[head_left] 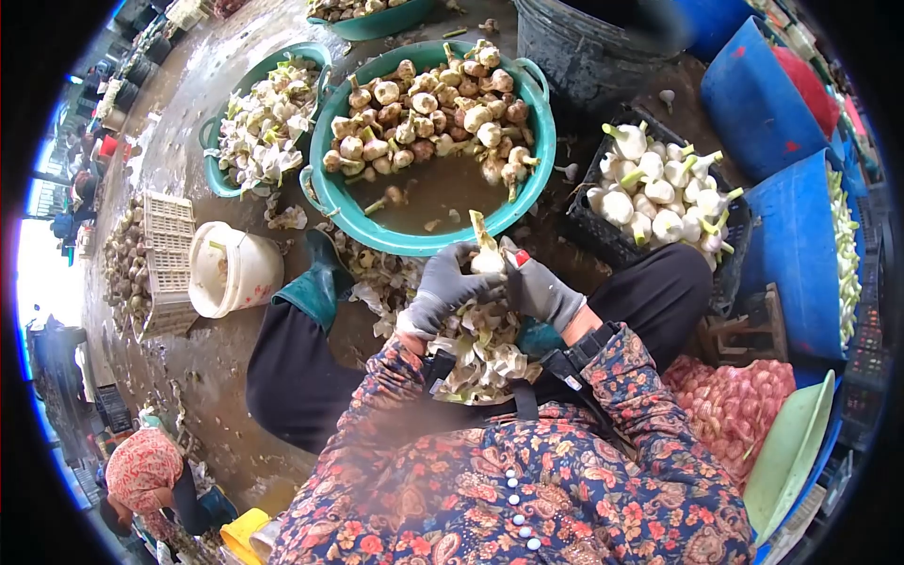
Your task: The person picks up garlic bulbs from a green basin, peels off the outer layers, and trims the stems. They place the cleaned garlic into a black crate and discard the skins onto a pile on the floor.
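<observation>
A pale garlic bulb (487, 256) with a short cut stem pointing up is held between my hands, over my lap. My left hand (446, 287), in a grey glove, grips it from the left. Opposite, my right hand (543, 288), also gloved and with a bit of red at a fingertip, closes on the bulb's right side. Loose garlic skins (480, 353) are heaped just below both hands. Right beyond them stands a green tub (428, 244) with unpeeled garlic bulbs (424, 104) and murky brown water. Whether a small tool sits in my right hand is hidden.
To the right, a black crate (603, 240) holds clean white garlic, near blue containers (786, 235). A white bucket (240, 273) lies tipped at left beside a cream basket (169, 245). Another green tub (218, 179) holds skins. A red net sack (730, 405) lies lower right. Another person (146, 471) bends lower left.
</observation>
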### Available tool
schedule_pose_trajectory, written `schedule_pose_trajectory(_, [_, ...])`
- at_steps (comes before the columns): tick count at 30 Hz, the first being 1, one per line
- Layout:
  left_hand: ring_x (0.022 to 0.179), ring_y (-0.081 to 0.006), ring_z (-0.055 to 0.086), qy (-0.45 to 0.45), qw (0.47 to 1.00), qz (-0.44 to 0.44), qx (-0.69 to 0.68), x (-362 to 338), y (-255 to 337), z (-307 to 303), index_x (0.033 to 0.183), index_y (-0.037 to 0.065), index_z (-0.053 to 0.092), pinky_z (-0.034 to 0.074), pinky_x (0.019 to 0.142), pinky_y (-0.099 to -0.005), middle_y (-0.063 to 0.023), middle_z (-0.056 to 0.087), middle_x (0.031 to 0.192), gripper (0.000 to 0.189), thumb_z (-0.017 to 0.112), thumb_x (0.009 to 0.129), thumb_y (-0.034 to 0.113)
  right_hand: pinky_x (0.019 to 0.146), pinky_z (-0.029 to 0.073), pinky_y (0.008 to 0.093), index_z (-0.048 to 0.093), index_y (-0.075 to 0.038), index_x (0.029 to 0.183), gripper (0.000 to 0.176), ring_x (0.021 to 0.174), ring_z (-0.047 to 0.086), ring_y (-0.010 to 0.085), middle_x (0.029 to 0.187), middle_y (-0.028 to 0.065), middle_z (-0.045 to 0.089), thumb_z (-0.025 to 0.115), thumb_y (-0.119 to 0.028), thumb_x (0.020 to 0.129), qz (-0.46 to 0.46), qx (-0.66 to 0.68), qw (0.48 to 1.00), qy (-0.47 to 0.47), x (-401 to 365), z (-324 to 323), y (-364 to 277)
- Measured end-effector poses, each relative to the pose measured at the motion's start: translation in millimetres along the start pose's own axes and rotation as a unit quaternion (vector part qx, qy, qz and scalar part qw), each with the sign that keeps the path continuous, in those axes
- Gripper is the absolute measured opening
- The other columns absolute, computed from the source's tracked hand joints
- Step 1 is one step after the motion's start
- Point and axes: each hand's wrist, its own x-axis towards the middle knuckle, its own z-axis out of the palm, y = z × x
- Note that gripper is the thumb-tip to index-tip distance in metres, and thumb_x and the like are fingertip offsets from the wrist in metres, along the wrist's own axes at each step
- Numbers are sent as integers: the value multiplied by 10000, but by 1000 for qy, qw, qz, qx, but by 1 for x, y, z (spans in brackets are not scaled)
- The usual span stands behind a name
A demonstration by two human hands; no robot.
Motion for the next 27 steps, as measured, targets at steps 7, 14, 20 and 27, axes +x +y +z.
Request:
schedule_pose_trajectory(7, [1087,-322,471,130,866,219,431,-11,32,-4,1093,52,556,311,1001,-417,-129,575,1049,574,765,627,314,508,420,233,577,-124,961,336,604,521,100,714,-13,552,513,-444,882,-12,-168,971,171,5,5,-9])
schedule_pose_trajectory(14, [643,-197,594,99,948,156,258,-11,-4,9,874,48,664,461,620,-287,-78,636,714,174,674,774,190,703,453,269,575,-52,969,480,783,541,109,888,72,605,750,-413,707,-130,-388,871,272,18,-9,4])
schedule_pose_trajectory(20, [631,-55,533,50,993,-101,29,-5,-9,-11,857,4,678,446,598,-211,-1,643,721,186,689,797,180,825,443,275,542,-10,1124,554,921,555,136,999,96,618,764,-303,710,-199,-550,796,156,-1,9,-17])
schedule_pose_trajectory(27, [776,-81,577,-100,940,-111,-305,-27,-8,-21,1064,7,582,477,663,-212,-19,623,921,230,548,899,163,993,340,278,410,-30,1291,679,1134,461,137,1251,67,502,713,-44,683,-207,-253,936,-129,1,-1,-16])
